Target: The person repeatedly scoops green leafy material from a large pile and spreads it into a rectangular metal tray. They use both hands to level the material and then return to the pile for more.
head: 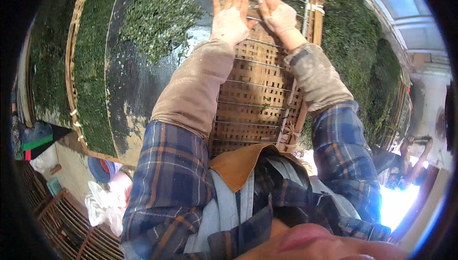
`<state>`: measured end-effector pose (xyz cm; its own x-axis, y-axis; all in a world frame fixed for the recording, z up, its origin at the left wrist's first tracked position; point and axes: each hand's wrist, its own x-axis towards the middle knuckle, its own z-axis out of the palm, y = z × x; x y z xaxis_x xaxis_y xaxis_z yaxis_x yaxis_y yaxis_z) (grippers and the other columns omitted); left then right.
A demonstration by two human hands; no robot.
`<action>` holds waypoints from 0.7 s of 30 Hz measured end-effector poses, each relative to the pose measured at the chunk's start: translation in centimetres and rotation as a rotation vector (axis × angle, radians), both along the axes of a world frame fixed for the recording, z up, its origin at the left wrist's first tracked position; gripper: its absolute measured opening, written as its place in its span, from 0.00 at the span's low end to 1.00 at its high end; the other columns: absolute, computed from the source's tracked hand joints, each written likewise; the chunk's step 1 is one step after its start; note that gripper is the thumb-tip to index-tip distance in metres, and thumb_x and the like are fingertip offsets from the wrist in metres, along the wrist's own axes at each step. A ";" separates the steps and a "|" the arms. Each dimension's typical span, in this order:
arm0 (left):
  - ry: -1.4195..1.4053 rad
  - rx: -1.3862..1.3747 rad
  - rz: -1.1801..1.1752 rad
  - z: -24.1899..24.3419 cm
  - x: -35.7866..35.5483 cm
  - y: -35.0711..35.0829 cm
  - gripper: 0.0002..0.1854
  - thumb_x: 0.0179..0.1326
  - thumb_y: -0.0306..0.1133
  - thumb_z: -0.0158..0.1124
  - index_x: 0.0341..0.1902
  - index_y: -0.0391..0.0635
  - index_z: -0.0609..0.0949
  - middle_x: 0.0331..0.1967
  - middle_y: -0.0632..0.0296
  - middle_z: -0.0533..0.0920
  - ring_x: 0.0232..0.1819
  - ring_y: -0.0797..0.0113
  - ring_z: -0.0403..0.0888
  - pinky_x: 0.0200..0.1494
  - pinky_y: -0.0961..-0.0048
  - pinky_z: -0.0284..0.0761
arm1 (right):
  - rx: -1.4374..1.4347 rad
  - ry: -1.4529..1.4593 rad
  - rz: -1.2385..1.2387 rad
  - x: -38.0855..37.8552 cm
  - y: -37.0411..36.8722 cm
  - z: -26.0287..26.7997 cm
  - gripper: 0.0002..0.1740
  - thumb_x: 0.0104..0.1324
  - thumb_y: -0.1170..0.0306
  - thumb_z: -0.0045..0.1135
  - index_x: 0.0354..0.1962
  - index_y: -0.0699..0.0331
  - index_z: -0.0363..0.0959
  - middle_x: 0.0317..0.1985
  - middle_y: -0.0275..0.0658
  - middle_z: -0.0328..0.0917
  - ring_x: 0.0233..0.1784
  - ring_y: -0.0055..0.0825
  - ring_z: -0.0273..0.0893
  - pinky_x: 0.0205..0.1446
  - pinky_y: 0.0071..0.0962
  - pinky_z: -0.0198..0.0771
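My left hand point(230, 22) lies palm down with its fingers spread, at the left side of a wire rack point(306, 11). Close to its right, my right hand point(279, 14) has curled fingers above the rack's far part. A small pale bit shows at those fingertips, but whether they grip it or a wire is unclear. Under the wires is a woven bamboo tray point(250, 92) with square holes and a few green shreds. To the left, chopped green leaves point(161, 15) are heaped on a dark, worn board point(137, 77).
More green leaves fill a wood-framed tray point(91, 81) at the left and a wide layer point(352, 52) at the right. White plastic bags point(107, 202) and a blue tub point(98, 168) stand low on the left, near a slatted rack point(77, 224). Another person point(406, 167) is at the right edge.
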<state>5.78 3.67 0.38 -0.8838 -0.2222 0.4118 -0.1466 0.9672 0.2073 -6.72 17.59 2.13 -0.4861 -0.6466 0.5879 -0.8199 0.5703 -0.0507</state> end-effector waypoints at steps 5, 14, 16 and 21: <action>-0.064 -0.051 0.005 0.5 0.2 -0.1 0.47 0.70 0.57 0.60 0.83 0.46 0.56 0.84 0.55 0.54 0.86 0.56 0.47 0.83 0.39 0.36 | -0.088 0.070 0.105 5.5 2.4 3.3 0.17 0.69 0.60 0.58 0.47 0.63 0.78 0.46 0.47 0.81 0.51 0.49 0.77 0.57 0.49 0.71; -0.081 -0.061 -0.175 0.0 0.7 -1.9 0.51 0.69 0.65 0.55 0.85 0.49 0.50 0.86 0.55 0.48 0.87 0.57 0.40 0.83 0.42 0.31 | 0.068 -0.314 0.032 27.5 26.0 -0.7 0.19 0.60 0.65 0.67 0.46 0.66 0.78 0.52 0.50 0.79 0.55 0.53 0.78 0.59 0.47 0.76; -0.067 -0.057 -0.223 -1.2 1.9 -3.5 0.48 0.71 0.64 0.52 0.85 0.51 0.50 0.86 0.54 0.48 0.87 0.54 0.41 0.83 0.43 0.33 | 0.031 -0.320 -0.090 30.6 32.4 -1.8 0.16 0.59 0.66 0.66 0.44 0.66 0.80 0.52 0.51 0.80 0.55 0.51 0.78 0.60 0.45 0.76; -0.221 -0.074 -0.035 -2.1 4.5 -7.1 0.42 0.75 0.62 0.44 0.85 0.57 0.53 0.86 0.53 0.50 0.86 0.49 0.44 0.82 0.39 0.38 | 0.148 -0.469 -0.456 35.2 45.5 -5.3 0.13 0.64 0.64 0.60 0.40 0.65 0.77 0.47 0.50 0.80 0.56 0.53 0.76 0.62 0.49 0.71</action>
